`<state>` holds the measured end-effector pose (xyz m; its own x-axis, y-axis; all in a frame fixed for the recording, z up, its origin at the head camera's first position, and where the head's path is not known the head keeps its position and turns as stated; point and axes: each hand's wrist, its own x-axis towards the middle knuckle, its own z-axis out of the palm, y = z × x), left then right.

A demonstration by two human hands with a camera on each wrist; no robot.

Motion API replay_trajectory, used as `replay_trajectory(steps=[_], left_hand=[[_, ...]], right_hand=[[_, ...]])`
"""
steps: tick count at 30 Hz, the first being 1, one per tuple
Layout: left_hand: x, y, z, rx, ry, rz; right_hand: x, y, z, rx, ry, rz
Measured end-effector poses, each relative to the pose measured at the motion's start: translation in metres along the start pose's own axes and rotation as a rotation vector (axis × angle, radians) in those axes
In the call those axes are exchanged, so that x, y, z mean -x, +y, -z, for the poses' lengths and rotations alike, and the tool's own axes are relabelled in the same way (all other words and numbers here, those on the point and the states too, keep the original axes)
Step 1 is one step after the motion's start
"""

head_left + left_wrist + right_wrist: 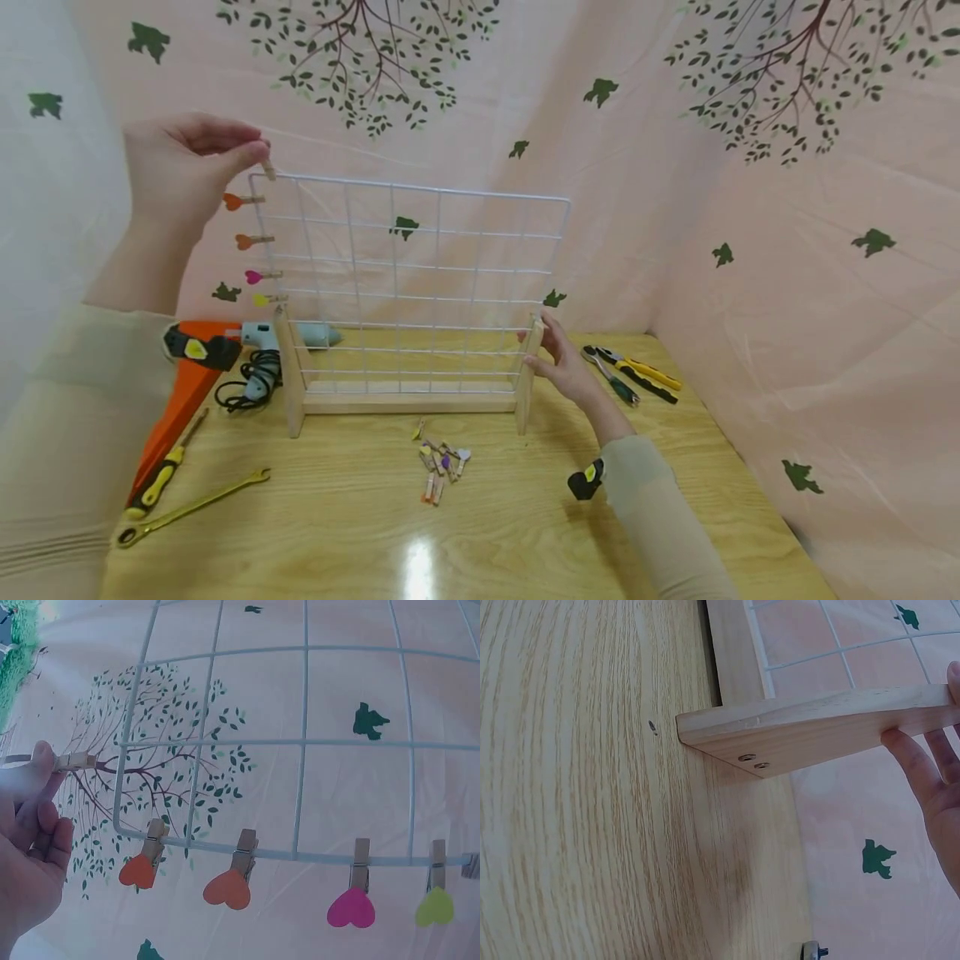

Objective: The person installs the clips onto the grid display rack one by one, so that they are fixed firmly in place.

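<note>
My left hand [176,171] pinches a small wooden clothespin [75,760] by the upper left corner of a white wire grid [416,271]. In the left wrist view, this clothespin's jaws point toward the grid's wire, a small gap apart. Along the left side wire are clipped an orange-red heart clothespin [138,871], an orange one [228,889], a pink one [352,907] and a yellow-green one [435,906]. The grid stands upright in a wooden stand [412,403]. My right hand [566,367] grips the stand's right post [825,724], thumb in front and fingers behind.
Several loose clothespins [442,461] lie in front of the stand. At left are a glue gun [258,375] with its cord, an orange object [176,408], a screwdriver [161,479] and a wrench [198,507]. Pliers [641,372] and an adjustable wrench [611,377] lie at right.
</note>
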<state>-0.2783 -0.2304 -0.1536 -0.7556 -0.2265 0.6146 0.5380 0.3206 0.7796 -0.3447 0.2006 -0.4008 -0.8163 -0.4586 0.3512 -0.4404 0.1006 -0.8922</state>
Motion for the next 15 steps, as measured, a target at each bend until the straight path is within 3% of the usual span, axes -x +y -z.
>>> replay_trajectory(steps=[3,6,15], left_hand=[[-0.01,0.0,-0.002,0.031,-0.025,0.061],[-0.016,-0.002,-0.005,0.0,-0.042,0.095],[-0.025,-0.01,-0.007,-0.142,-0.082,0.126]], right_hand=[[0.0,0.001,0.0,0.002,0.003,-0.005],[0.001,0.002,0.0,0.004,0.001,-0.003],[0.0,0.001,0.002,0.031,0.006,0.011]])
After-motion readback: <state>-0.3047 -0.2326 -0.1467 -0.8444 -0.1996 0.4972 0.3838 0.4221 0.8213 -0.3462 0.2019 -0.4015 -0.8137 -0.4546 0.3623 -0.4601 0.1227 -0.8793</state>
